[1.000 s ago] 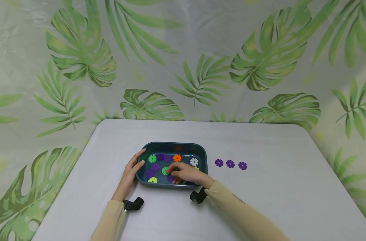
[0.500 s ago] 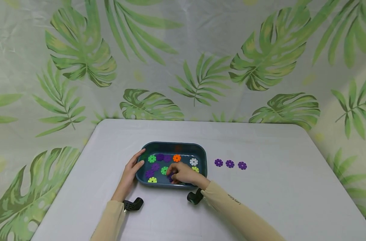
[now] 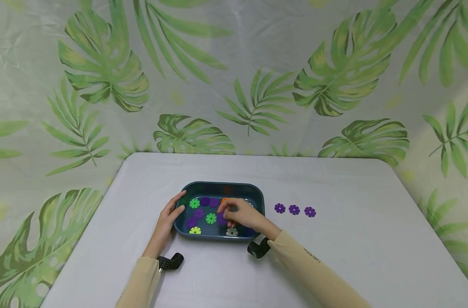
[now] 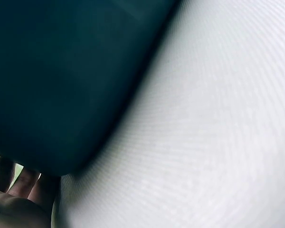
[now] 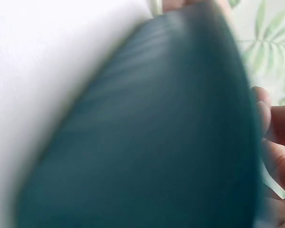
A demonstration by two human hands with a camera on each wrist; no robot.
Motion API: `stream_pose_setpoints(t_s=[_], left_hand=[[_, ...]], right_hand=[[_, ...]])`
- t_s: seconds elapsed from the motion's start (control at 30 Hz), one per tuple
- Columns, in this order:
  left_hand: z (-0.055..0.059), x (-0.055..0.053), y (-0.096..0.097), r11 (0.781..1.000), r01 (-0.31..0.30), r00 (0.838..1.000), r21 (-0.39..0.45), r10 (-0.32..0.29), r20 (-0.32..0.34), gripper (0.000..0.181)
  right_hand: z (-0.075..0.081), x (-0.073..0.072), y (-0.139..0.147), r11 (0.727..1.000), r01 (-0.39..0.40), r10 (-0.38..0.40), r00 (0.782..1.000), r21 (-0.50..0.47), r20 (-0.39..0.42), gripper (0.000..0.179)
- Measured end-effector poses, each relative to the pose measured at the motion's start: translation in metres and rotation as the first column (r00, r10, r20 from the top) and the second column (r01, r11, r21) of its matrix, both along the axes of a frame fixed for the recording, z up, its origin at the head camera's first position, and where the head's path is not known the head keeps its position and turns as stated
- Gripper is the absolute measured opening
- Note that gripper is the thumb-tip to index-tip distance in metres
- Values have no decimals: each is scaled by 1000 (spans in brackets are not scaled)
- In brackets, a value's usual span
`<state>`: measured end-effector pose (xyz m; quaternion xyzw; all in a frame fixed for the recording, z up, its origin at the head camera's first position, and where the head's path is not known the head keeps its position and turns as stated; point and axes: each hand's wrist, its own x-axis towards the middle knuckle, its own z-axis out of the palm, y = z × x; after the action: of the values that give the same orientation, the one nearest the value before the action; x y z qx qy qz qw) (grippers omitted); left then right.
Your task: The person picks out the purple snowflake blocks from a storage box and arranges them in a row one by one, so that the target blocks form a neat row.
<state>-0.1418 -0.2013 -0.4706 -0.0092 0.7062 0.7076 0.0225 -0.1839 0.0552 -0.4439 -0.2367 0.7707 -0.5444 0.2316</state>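
My left hand (image 3: 166, 220) holds the left end of a dark teal tray (image 3: 207, 237), thumb at the rim and fingers along the outer wall. In the left wrist view, a few fingers (image 4: 23, 183) show beyond the tray's side. Over the tray's right half, my right hand (image 3: 244, 214) has curled fingers and pinches a purple snowflake disc (image 3: 221, 219), partly covered by the fingertips. The right wrist view shows thumb and finger close together past the tray wall, the disc hidden there. Inside lie a green disc (image 3: 211, 218), a white disc (image 3: 231, 232) and several purple ones.
Three purple discs (image 3: 294, 209) lie in a row on the white table (image 3: 353, 239), right of the tray. Left in the tray are another green disc (image 3: 194, 203) and a yellow disc (image 3: 195, 230). Behind the table hangs a leaf-patterned cloth (image 3: 257, 55).
My right hand has taken hold of a purple disc and moved up and slightly right with it. The white disc at the tray's front now shows. My left hand stays put.
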Motion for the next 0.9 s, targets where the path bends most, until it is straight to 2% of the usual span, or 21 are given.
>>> stream_pose_setpoints(t_s=[0.13,0.37,0.5,0.7,0.9], left_hand=[[0,0,0,1000,4,1000,5,-4,0,49],[0,-1,0,1000,13,1000,19,-13,-3,47],[-1,-1,0,1000,11,1000,17,-11,-7,48],[-2,-1,-1,1000,14,1000,18,-14,-11,48],[-3,-1,-1,1000,20,1000,12,-19,-17,48]], right_hand=[[8,-4,22,997,61,-61,998,-52,6,17],[15,-12,83,978,202,-198,978,-47,67,24],[15,-15,124,959,277,-271,959,-60,87,25],[11,-11,186,929,364,-360,930,-63,69,29],[-5,-2,236,885,466,-466,883,21,52,32]])
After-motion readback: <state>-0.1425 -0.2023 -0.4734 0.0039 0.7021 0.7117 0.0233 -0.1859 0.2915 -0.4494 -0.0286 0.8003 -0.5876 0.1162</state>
